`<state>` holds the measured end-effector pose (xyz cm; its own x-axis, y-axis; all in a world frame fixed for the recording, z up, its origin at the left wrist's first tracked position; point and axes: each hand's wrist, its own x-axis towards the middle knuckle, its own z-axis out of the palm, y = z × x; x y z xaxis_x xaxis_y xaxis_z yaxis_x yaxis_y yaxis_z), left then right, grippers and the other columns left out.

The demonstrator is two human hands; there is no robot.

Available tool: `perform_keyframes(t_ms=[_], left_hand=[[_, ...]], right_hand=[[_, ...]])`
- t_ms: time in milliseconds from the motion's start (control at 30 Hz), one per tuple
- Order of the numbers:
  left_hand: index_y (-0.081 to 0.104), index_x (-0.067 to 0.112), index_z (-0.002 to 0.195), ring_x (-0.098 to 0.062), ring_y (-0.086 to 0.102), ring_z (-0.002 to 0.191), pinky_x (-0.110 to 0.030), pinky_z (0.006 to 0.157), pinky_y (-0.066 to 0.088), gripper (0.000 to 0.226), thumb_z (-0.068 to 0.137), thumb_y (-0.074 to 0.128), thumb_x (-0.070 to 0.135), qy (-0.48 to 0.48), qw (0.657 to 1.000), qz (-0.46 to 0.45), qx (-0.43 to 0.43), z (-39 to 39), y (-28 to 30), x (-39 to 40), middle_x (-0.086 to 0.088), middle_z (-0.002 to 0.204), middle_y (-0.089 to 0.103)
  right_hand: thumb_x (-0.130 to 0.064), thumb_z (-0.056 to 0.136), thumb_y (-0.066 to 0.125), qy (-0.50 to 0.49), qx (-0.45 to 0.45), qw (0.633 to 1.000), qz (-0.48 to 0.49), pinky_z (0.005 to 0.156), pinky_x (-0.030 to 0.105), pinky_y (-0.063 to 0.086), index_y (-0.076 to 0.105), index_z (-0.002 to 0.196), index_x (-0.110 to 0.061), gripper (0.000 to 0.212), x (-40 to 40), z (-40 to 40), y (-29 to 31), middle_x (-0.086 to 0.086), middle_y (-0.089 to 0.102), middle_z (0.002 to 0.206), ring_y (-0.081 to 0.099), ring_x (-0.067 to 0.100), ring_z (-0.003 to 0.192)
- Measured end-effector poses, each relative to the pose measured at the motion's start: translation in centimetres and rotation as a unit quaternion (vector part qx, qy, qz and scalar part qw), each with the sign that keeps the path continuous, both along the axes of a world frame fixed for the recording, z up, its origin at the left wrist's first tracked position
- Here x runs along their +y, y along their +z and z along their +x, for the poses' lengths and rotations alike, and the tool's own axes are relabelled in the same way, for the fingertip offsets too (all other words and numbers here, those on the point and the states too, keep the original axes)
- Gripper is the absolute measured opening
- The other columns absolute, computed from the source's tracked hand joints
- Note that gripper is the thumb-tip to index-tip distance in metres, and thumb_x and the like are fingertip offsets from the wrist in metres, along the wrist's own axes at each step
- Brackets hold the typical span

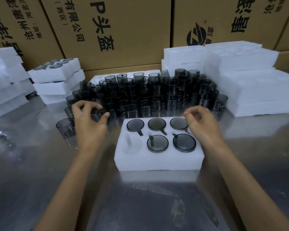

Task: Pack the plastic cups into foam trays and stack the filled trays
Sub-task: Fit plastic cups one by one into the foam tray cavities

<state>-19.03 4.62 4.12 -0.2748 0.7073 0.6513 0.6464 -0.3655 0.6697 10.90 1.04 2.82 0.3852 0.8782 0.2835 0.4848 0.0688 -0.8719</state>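
A white foam tray (pixel 157 161) lies on the steel table in front of me. Several smoky grey plastic cups (pixel 157 143) sit in its holes, handles in the slots; the front left hole (pixel 132 145) is bare. Behind it stands a dense pile of loose grey cups (pixel 157 94). My left hand (pixel 88 125) is at the pile's front left edge, its fingers and thumb curled round one cup (pixel 98 114). Above the tray's far right corner hovers my right hand (pixel 202 125), fingers loosely curled and holding nothing.
A single cup (pixel 65 128) stands apart, left of my left hand. Stacked filled trays (pixel 57 75) sit at the back left, with more foam (pixel 5 84) at the far left. Tall stacks of foam trays (pixel 249 80) fill the right. Cardboard boxes (pixel 123 30) wall the back.
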Motion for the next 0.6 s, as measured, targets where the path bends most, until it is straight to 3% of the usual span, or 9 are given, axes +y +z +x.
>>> perform_keyframes(t_ms=[33, 100, 233, 333, 433, 533, 600], left_hand=[[0.057, 0.028, 0.1, -0.002, 0.051, 0.103, -0.016, 0.094, 0.044, 0.032, 0.081, 0.08, 0.016, -0.026, 1.0, 0.003, -0.009, 1.0, 0.3, -0.5, 0.006, 0.119, 0.041], [0.054, 0.032, 0.114, 0.009, 0.049, 0.107, -0.008, 0.095, 0.041, 0.048, 0.079, 0.082, 0.017, -0.079, 0.997, 0.014, -0.016, 3.1, 0.9, -1.6, 0.009, 0.12, 0.041], [0.039, 0.035, 0.139, 0.009, 0.045, 0.111, -0.003, 0.095, 0.036, 0.08, 0.075, 0.085, 0.019, -0.171, 0.984, 0.03, 0.042, 6.2, 1.2, -3.3, 0.012, 0.116, 0.037], [0.037, 0.033, 0.143, 0.006, 0.046, 0.11, -0.008, 0.094, 0.041, 0.08, 0.077, 0.082, 0.025, -0.218, 0.972, 0.046, 0.075, 7.7, 1.2, -4.4, 0.013, 0.114, 0.034], [0.043, 0.028, 0.141, 0.008, 0.045, 0.11, -0.004, 0.091, 0.037, 0.071, 0.079, 0.077, 0.024, -0.245, 0.965, 0.049, 0.078, 8.3, 1.4, -5.2, 0.012, 0.114, 0.035], [0.048, 0.03, 0.135, 0.001, 0.049, 0.107, -0.006, 0.089, 0.039, 0.068, 0.074, 0.079, 0.035, -0.275, 0.959, 0.007, 0.062, 8.0, 2.0, -5.3, 0.013, 0.111, 0.039], [0.049, 0.035, 0.132, -0.005, 0.05, 0.108, -0.009, 0.09, 0.04, 0.072, 0.069, 0.082, 0.043, -0.292, 0.953, -0.049, 0.056, 7.5, 2.5, -5.0, 0.011, 0.114, 0.04]], right_hand=[[-0.032, 0.093, 0.061, -0.002, -0.018, 1.0, 0.018, 0.094, 0.037, 0.049, 0.065, 0.092, -0.03, 0.004, -0.2, -0.2, 0.1, -0.007, 0.06, 0.105, 0.057, 0.014, 0.103], [-0.029, 0.093, 0.063, 0.006, -0.042, 0.997, 0.061, 0.095, 0.041, 0.049, 0.065, 0.097, -0.028, 0.005, -0.6, -0.7, 0.7, -0.011, 0.06, 0.102, 0.057, 0.014, 0.103], [-0.042, 0.088, 0.065, 0.112, -0.055, 0.988, 0.096, 0.094, 0.03, 0.048, 0.061, 0.113, -0.034, 0.026, -2.2, -2.6, 2.2, -0.021, 0.061, 0.111, 0.058, 0.004, 0.108], [-0.056, 0.085, 0.059, 0.221, -0.053, 0.97, 0.089, 0.091, 0.025, 0.048, 0.058, 0.122, -0.039, 0.041, -3.4, -4.7, 2.8, -0.025, 0.062, 0.115, 0.058, 0.0, 0.112], [-0.046, 0.09, 0.063, 0.249, -0.019, 0.962, 0.107, 0.079, 0.017, 0.051, 0.056, 0.115, -0.042, 0.026, -3.7, -5.9, 2.7, -0.026, 0.064, 0.105, 0.064, 0.003, 0.099], [-0.031, 0.094, 0.065, 0.219, 0.044, 0.969, 0.106, 0.076, 0.034, 0.058, 0.062, 0.104, -0.036, 0.011, -3.3, -6.2, 2.4, -0.02, 0.068, 0.097, 0.068, 0.012, 0.083], [-0.027, 0.094, 0.065, 0.202, 0.059, 0.972, 0.102, 0.072, 0.037, 0.059, 0.064, 0.099, -0.034, 0.009, -3.1, -6.2, 2.2, -0.015, 0.069, 0.092, 0.069, 0.013, 0.075]])
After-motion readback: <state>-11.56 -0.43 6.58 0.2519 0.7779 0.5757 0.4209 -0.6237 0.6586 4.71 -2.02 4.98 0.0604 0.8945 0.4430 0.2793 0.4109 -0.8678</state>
